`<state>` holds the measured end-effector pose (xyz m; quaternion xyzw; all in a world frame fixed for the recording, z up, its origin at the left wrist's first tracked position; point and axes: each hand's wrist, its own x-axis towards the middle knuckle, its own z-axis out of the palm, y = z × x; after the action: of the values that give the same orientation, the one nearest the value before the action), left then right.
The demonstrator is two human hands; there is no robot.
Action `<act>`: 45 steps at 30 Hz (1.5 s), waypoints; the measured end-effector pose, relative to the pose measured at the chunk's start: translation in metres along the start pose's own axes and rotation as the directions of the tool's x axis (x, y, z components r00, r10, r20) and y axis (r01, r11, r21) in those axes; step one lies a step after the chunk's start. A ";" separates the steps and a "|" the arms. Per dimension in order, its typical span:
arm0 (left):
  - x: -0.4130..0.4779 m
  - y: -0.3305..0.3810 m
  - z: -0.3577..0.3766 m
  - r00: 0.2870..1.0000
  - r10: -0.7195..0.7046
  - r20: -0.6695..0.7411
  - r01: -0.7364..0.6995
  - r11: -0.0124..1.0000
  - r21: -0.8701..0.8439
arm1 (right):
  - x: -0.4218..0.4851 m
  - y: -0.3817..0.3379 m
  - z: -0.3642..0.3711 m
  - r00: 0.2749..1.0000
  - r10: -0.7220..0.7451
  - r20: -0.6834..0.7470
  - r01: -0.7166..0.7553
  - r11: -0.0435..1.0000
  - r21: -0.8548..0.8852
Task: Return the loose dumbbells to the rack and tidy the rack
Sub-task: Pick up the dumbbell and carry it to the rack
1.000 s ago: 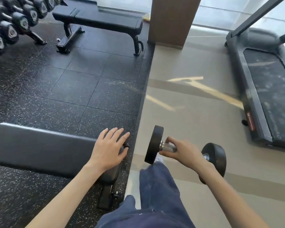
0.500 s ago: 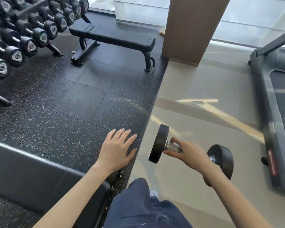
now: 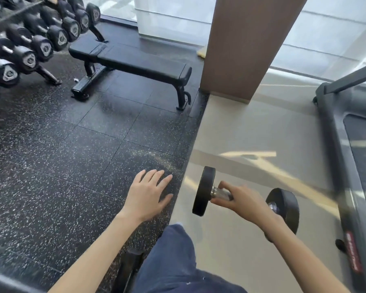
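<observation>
I am gripping the dumbbell (image 3: 204,191) by its handle in my right hand (image 3: 245,203), above the pale floor (image 3: 251,134); my left hand (image 3: 146,195) is hanging open over the speckled mat (image 3: 72,155), well apart from the rack (image 3: 49,76).

Loose dumbbell held, rack stocked
Black dumbbell (image 3: 219,192), chrome handle, level at five o'clock in the right hand (image 3: 245,200); rack (image 3: 48,76) at ten o'clock carries rows of racked dumbbells (image 3: 44,47).

Bright daylight from windows (image 3: 325,34); sun streaks on pale floor (image 3: 251,134); motion blur at edges; wide-angle bending.
</observation>
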<state>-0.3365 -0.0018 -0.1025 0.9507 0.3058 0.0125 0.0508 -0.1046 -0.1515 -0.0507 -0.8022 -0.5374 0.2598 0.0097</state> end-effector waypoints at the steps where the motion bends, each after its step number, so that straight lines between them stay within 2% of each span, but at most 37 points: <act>1: 0.018 -0.006 -0.003 1.000 0.006 -0.008 -0.006 1.000 0.002 | 0.015 0.002 -0.011 1.000 -0.004 -0.012 0.004 1.000 0.001; 8: 0.125 -0.033 -0.023 0.998 0.026 -0.064 -0.027 1.000 -0.015 | 0.106 0.019 -0.064 0.999 0.005 -0.037 -0.002 0.998 0.068; 17: 0.271 -0.052 -0.006 0.999 0.040 -0.008 -0.040 0.999 0.023 | 0.235 0.084 -0.116 0.999 -0.033 0.019 0.032 0.998 0.062; 27: 0.467 -0.044 -0.021 0.999 -0.044 -0.030 0.045 0.999 0.019 | 0.394 0.159 -0.247 0.992 -0.127 0.019 0.126 0.991 0.051; 32: 0.535 -0.050 -0.020 0.995 -0.094 -0.030 0.094 0.996 -0.012 | 0.461 0.187 -0.283 0.986 -0.166 0.032 0.165 0.986 0.036; 40: 0.650 -0.102 -0.003 0.990 -0.138 -0.036 0.136 0.990 -0.032 | 0.583 0.205 -0.328 0.974 -0.204 0.103 0.200 0.979 0.044; 45: 0.742 -0.149 -0.010 0.984 -0.170 -0.049 0.168 0.984 -0.052 | 0.683 0.203 -0.379 0.969 -0.220 0.114 0.231 0.969 -0.090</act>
<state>0.1798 0.5523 -0.1131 0.9191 0.3863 0.0409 0.0664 0.4280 0.4553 -0.0601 -0.7208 -0.6377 0.2700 -0.0297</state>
